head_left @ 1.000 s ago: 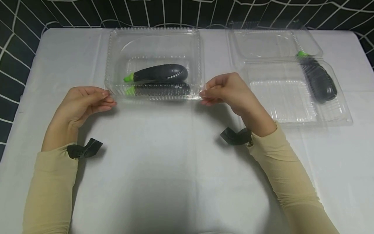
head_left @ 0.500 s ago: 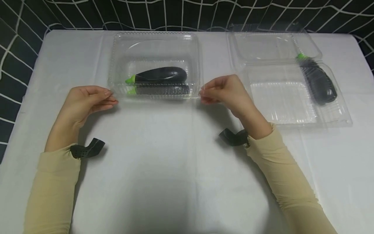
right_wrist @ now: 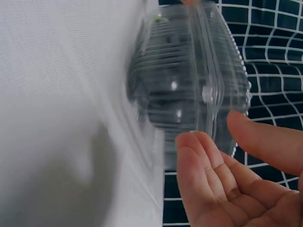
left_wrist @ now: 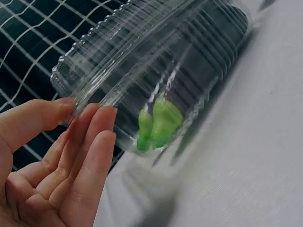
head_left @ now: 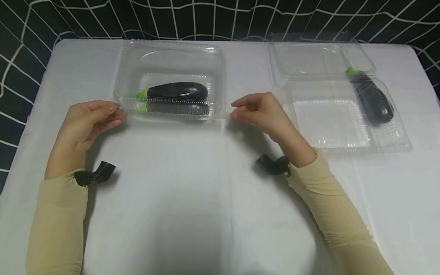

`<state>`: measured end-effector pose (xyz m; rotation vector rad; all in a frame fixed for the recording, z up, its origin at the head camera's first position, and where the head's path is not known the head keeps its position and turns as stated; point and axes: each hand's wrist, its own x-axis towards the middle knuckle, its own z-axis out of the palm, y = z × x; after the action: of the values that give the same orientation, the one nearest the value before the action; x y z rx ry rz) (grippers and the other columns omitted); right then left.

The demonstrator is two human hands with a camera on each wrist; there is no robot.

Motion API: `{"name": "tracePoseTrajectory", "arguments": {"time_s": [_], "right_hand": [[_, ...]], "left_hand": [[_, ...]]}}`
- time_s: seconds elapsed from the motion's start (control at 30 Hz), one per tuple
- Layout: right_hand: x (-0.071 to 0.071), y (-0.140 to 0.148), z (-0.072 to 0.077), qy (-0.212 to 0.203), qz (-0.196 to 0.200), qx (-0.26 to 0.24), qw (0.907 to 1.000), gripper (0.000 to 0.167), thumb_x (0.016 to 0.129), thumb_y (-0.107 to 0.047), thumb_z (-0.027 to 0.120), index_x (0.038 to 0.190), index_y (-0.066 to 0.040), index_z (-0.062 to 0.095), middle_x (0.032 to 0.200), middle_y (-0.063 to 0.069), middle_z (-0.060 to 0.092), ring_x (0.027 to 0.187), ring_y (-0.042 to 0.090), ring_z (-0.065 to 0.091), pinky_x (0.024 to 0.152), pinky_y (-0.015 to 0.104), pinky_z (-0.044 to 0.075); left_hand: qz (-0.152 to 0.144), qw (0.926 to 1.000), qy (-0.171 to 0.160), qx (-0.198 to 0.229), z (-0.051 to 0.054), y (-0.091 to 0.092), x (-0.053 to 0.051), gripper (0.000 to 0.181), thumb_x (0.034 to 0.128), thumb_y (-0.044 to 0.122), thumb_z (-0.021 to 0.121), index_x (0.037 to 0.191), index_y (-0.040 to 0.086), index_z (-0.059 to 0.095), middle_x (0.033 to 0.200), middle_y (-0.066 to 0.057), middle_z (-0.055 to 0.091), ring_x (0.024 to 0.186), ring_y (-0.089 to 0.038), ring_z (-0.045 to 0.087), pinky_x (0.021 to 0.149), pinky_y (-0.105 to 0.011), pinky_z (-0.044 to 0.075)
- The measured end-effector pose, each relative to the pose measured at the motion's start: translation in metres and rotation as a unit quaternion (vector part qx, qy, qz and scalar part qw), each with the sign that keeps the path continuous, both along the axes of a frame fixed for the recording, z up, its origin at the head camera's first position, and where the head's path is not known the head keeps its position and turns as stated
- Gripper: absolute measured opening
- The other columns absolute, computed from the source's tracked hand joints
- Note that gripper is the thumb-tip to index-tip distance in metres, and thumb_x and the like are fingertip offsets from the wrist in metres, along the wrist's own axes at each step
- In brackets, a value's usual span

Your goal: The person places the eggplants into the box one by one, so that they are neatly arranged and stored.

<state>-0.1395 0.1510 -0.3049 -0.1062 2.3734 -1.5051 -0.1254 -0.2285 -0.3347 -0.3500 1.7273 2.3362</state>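
A clear plastic box [head_left: 172, 68] with its lid down holds two dark eggplants [head_left: 178, 91] with green stems, lying side by side. The left hand [head_left: 93, 122] pinches the box's near left corner between thumb and fingers; the left wrist view shows the thumb on the rim beside the green stems [left_wrist: 165, 120]. Just off the near right corner is the right hand [head_left: 264, 114], its thumb and fingers parted. In the right wrist view a gap separates that thumb from the fingers [right_wrist: 194, 161], with the box behind them.
A second clear box [head_left: 330, 122] stands open at the right, its lid folded back toward the far edge. One dark eggplant [head_left: 372, 99] lies at its right side. White cloth [head_left: 178, 191] covers the table, and a white grid on dark material [head_left: 213, 23] rises behind.
The closed box has shifted left with the left hand. The right hand has let go of the corner, its thumb and forefinger now apart.
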Motion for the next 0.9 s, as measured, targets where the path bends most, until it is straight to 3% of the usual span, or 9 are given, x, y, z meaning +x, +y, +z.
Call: {"name": "tracePoseTrajectory", "arguments": {"time_s": [0.23,0.4,0.6,0.9], "right_hand": [[0.000,0.000,-0.002,0.017,-0.012,-0.019,0.9996,0.029,0.082,-0.001,0.070,0.109,0.008,0.065,0.082,0.005,0.070,0.077,0.010,0.064,0.073,0.019,0.050],[0.001,0.001,0.001,0.028,-0.008,-0.028,0.9992,0.028,0.082,-0.001,0.071,0.107,0.008,0.065,0.081,0.005,0.071,0.077,0.011,0.065,0.076,0.020,0.050],[0.002,0.003,0.006,0.041,0.007,-0.023,0.9989,0.028,0.082,-0.002,0.071,0.107,0.009,0.065,0.083,0.006,0.070,0.078,0.010,0.065,0.077,0.020,0.051],[0.004,0.008,0.013,0.063,0.026,-0.014,0.9976,0.030,0.083,-0.005,0.072,0.108,0.008,0.065,0.086,0.008,0.070,0.078,0.008,0.065,0.078,0.020,0.051]], "left_hand": [[0.055,0.9979,-0.034,-0.002,-0.002,-0.016,0.000,0.006,0.0817,-0.001,0.070,0.078,0.003,0.072,0.076,-0.009,0.071,0.070,-0.017,0.070,0.066,-0.027,0.056],[0.082,0.9952,-0.039,0.036,-0.004,-0.024,0.001,0.007,0.0812,-0.006,0.069,0.078,0.000,0.072,0.075,-0.012,0.071,0.069,-0.020,0.070,0.064,-0.029,0.057],[0.093,0.9927,-0.031,0.070,-0.007,-0.033,0.002,0.011,0.0837,-0.009,0.064,0.078,-0.003,0.072,0.074,-0.014,0.070,0.068,-0.022,0.070,0.062,-0.031,0.057],[0.090,0.9944,-0.018,0.052,-0.008,-0.036,0.001,0.009,0.0836,-0.006,0.066,0.078,-0.002,0.072,0.073,-0.014,0.070,0.067,-0.021,0.070,0.062,-0.031,0.057]]}}
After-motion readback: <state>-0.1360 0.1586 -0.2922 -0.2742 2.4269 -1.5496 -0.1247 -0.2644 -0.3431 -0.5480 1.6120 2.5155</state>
